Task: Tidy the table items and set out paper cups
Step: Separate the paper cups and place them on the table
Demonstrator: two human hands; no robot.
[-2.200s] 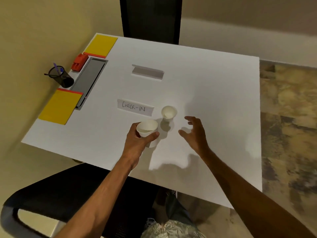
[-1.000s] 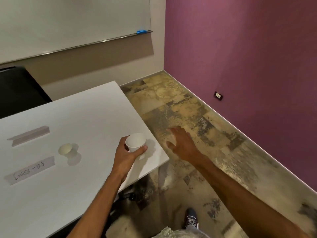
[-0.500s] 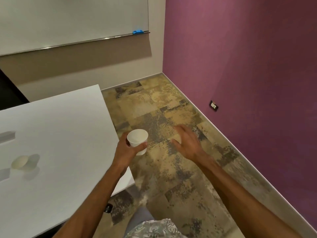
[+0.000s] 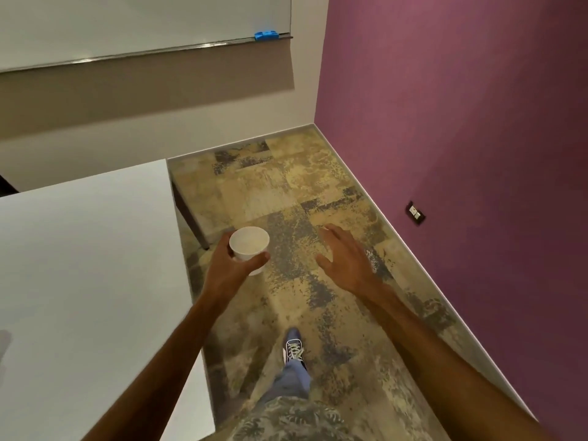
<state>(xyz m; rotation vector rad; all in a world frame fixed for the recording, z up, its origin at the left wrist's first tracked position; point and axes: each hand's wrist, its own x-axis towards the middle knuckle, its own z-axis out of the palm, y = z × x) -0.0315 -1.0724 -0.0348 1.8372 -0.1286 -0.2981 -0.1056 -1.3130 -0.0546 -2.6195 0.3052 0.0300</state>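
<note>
My left hand [image 4: 231, 268] grips a white paper cup [image 4: 249, 246] upright, held out over the floor just past the right edge of the white table [image 4: 86, 249]. The cup looks empty. My right hand [image 4: 345, 261] is stretched forward over the floor to the right of the cup, palm down, fingers spread, holding nothing. The other cup and the paper signs on the table are out of view.
A patterned carpet floor [image 4: 286, 192] runs ahead between the table and a purple wall [image 4: 461, 122] with a socket [image 4: 416, 212]. A whiteboard [image 4: 127, 23] with a blue eraser [image 4: 266, 35] hangs on the far wall. My foot [image 4: 294, 346] is stepping forward.
I have turned right and walked away from the table. The cup in my left hand went from above the tabletop to over the floor. The second cup and signs left the view.
</note>
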